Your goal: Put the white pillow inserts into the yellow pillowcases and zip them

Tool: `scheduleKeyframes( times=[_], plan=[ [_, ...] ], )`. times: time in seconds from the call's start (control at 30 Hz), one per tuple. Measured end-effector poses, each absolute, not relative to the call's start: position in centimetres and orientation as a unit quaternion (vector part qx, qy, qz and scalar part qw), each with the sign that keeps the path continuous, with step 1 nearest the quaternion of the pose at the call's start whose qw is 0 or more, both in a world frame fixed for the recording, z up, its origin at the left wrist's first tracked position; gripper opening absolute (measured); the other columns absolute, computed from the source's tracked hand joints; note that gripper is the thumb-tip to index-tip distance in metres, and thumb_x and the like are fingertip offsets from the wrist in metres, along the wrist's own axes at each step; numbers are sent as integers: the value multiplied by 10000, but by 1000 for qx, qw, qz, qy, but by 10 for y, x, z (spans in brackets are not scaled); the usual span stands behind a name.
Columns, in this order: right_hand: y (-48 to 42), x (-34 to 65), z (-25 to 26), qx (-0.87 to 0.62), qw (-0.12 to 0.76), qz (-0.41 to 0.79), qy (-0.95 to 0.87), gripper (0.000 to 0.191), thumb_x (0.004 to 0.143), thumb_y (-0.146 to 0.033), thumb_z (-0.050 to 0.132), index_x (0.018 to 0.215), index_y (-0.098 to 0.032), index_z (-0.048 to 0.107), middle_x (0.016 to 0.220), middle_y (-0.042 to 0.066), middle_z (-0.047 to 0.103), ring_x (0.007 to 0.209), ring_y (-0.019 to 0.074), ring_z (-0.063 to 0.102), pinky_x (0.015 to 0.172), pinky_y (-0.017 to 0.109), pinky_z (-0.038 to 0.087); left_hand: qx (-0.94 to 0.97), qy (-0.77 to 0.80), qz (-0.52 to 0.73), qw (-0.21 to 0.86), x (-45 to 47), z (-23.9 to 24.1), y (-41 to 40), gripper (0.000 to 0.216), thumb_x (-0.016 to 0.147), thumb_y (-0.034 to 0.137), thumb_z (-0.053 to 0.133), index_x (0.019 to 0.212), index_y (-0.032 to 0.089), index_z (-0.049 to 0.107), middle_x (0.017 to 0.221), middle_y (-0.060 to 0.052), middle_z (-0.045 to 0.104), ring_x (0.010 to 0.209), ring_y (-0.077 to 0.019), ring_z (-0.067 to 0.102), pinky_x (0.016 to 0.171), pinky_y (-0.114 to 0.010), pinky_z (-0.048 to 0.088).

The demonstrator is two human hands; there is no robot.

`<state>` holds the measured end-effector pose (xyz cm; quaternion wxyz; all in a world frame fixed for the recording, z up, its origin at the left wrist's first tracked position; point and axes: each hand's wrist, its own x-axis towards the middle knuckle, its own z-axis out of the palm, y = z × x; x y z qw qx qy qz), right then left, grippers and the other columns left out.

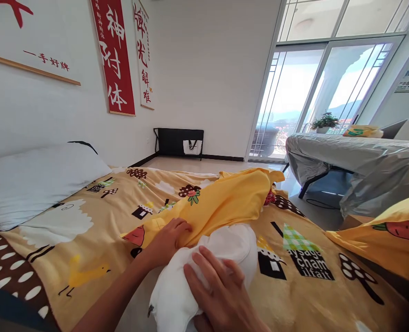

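A white pillow (176, 295), bunched and folded, lies on the bed close in front of me. Gripping it from above is my right hand (221, 288), its fingers curled over the cloth and its thumb mostly hidden underneath. A yellow pillowcase (232, 198) with a carrot print stretches away from the pillow's far side. My left hand (171, 237) is closed on the near edge of this pillowcase, touching the pillow's left side. How far the pillow reaches inside the case is hidden.
A patterned blanket (121, 267) covers the bed. A second white pillow (45, 177) lies at the left against the wall, and a yellow carrot-print pillow (394, 235) is at the right. Beyond stand a plastic-covered table (349, 150) and a folded black table (171, 140).
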<state>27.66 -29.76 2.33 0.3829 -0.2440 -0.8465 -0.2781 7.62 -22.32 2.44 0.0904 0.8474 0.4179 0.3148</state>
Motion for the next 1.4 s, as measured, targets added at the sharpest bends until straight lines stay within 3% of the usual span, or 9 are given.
scheduleKeyframes(
  times=[0.1, 0.2, 0.33, 0.5, 0.67, 0.83, 1.13, 1.23, 1.4],
  plan=[
    [-296, 279, 15, -289, 410, -314, -806, 329, 849, -258, 421, 1108, -200, 616, 1141, 105, 649, 1170, 284, 519, 942, 409, 296, 854, 445, 269, 26, 86, 21, -222, 253, 796, 232, 633, 1041, 217, 572, 1057, -50, 608, 963, -188, 576, 851, -305, 469],
    [-287, 275, 9, -240, 438, -245, -831, 235, 837, -160, 387, 955, -149, 589, 816, 85, 668, 822, 209, 616, 798, 366, 393, 848, 431, 264, -159, 102, 13, -213, 140, 822, 175, 586, 959, 204, 576, 929, -41, 625, 824, -183, 573, 741, -305, 439],
    [-270, 264, 12, -235, 447, -189, -842, 185, 854, -150, 369, 889, -151, 551, 618, 24, 570, 549, 153, 493, 575, 305, 325, 775, 354, 380, -359, 113, 6, -198, 123, 864, 122, 476, 836, 191, 573, 727, -23, 573, 668, -158, 505, 654, -291, 365],
    [-253, 250, 24, -374, 358, -142, -844, 141, 853, -199, 464, 729, -187, 532, 579, 7, 587, 521, 161, 539, 536, 290, 288, 782, 347, 432, -284, 88, 15, -199, 257, 871, 139, 407, 633, 186, 491, 578, 16, 490, 539, -112, 437, 525, -238, 311],
    [-244, 240, 31, -517, 163, -112, -833, 126, 827, -151, 497, 809, -173, 620, 635, 59, 671, 568, 204, 630, 520, 272, 294, 743, 422, 503, -129, 70, 22, -212, 111, 741, 108, 507, 658, 182, 502, 555, 64, 481, 474, -59, 420, 490, -176, 325],
    [-230, 225, 40, -572, 106, -92, -808, 186, 834, -89, 468, 776, -117, 643, 702, 125, 683, 656, 184, 651, 571, 250, 374, 695, 483, 527, -72, 78, 23, -222, 88, 697, 136, 549, 652, 193, 498, 547, 79, 493, 501, -62, 478, 534, -161, 372],
    [-228, 221, 14, -435, 392, -337, -738, 182, 831, -126, 511, 662, -159, 572, 570, 42, 571, 549, 173, 557, 573, 298, 388, 673, 578, 446, -119, 93, 10, -228, 105, 741, 114, 455, 775, 213, 457, 632, 21, 570, 573, -157, 554, 540, -243, 372],
    [-249, 241, 8, -323, 489, -351, -731, 124, 832, -160, 552, 925, -138, 631, 834, 80, 654, 822, 201, 613, 786, 333, 431, 677, 579, 427, -156, 91, 4, -222, 142, 744, 83, 427, 793, 211, 464, 643, -3, 583, 586, -186, 563, 538, -263, 367],
    [-269, 273, -5, -423, 515, -257, -700, 620, 842, -410, 587, 1366, -132, 406, 1302, 194, 497, 1232, 338, 445, 973, 480, 334, 693, 563, 413, -179, 81, 9, -221, 133, 802, 83, 432, 825, 202, 484, 706, -21, 605, 629, -195, 559, 558, -273, 394]
  ],
)
